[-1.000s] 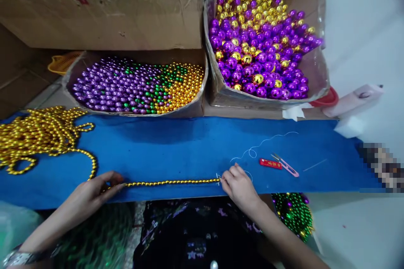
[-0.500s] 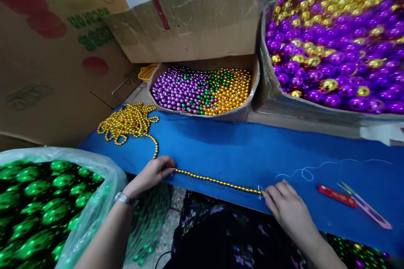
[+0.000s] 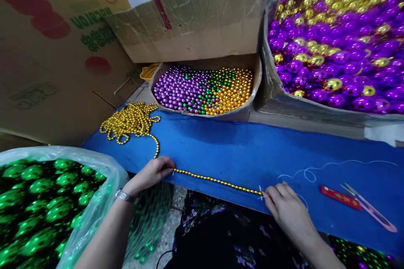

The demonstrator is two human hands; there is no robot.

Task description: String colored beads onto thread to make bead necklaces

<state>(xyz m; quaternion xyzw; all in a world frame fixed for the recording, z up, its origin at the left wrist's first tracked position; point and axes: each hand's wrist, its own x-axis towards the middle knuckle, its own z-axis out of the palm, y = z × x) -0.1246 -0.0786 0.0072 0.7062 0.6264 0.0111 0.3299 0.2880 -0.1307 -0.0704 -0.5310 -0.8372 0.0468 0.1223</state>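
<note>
A string of small gold beads lies stretched along the front edge of the blue cloth. My left hand pinches it at its left end, where it runs on to a loose gold pile. At the string's right end, my right hand pinches it by the white thread. That thread curls off to the right over the cloth.
A red lighter and pink thread snips lie at the right. Behind the cloth stand a low box of small purple, green and gold beads and a large box of purple and gold balls. A bag of green balls sits at the left.
The view swung left since a second ago, bringing in the green-ball bag and the cardboard at left. Both hands keep their pinch on the gold string; little has moved in the last half second.
</note>
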